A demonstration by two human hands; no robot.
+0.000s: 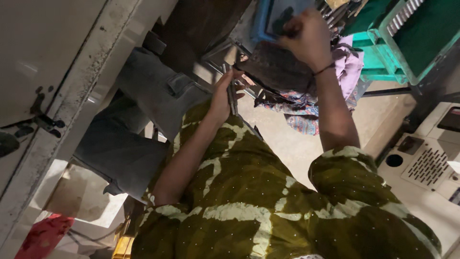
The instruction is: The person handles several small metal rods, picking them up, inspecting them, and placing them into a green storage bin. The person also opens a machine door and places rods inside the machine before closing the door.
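Note:
My left hand (pixel 223 98) is closed around a thin metal rod (pixel 232 98) that points away from me. Just to its right, my right hand (pixel 306 36) grips the top of a dark, dirty rag (pixel 275 67), which hangs down close to the rod's far end. A dark band circles my right wrist. Whether rag and rod touch is hard to tell. Both arms come out of short olive patterned sleeves.
A blue tray (pixel 265 21) with metal tools lies beyond my right hand. Colourful cloths (pixel 299 112) are piled under the rag. A green crate (pixel 407 36) stands at the top right, a white vented casing (pixel 426 165) at the right, a pale metal panel (pixel 52 62) at the left.

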